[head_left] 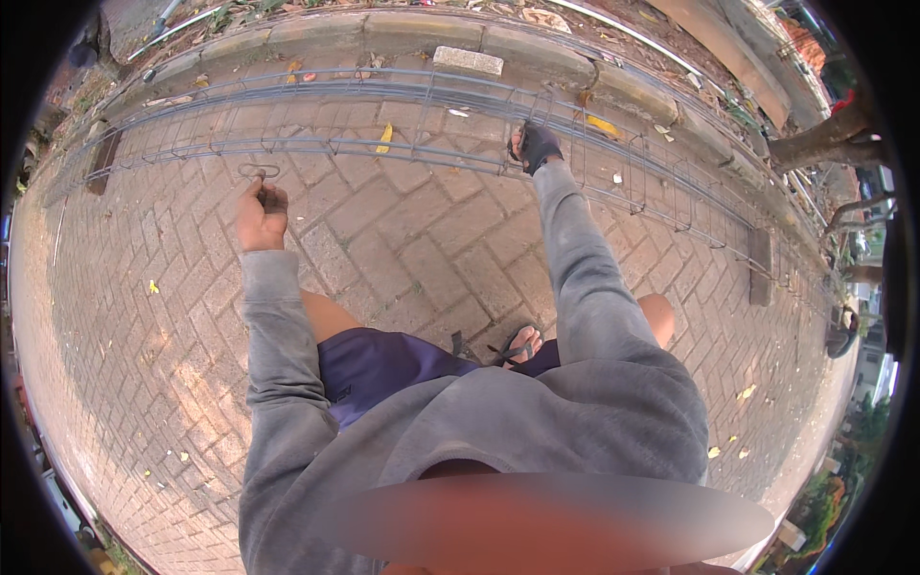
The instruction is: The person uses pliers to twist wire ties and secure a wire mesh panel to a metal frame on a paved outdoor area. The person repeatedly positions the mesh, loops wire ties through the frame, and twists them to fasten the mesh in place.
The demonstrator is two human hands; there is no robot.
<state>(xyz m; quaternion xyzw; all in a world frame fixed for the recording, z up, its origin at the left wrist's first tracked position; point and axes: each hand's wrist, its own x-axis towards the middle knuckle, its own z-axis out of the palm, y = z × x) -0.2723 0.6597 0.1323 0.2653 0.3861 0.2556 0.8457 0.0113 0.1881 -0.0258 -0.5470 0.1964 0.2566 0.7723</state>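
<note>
A long cage of thin grey steel bars (470,156) with wire stirrups lies across the paving in front of me. At its right half, my right hand (537,147), in a dark glove, is closed against the bars. What its fingers hold, if anything, is hidden. On the near side of the cage, my left hand (262,216) is bare, with the fingers curled and pinched. From its fingertips sticks out a small bent wire loop (259,172), just short of the cage's nearest bar.
Under the cage's ends lie wooden blocks, one at the left (103,161) and one at the right (760,266). Behind runs a stone kerb (422,34) with a pale brick (468,61) by it. A tree trunk (829,134) stands at the far right. Yellow leaves lie on the brick paving (412,249).
</note>
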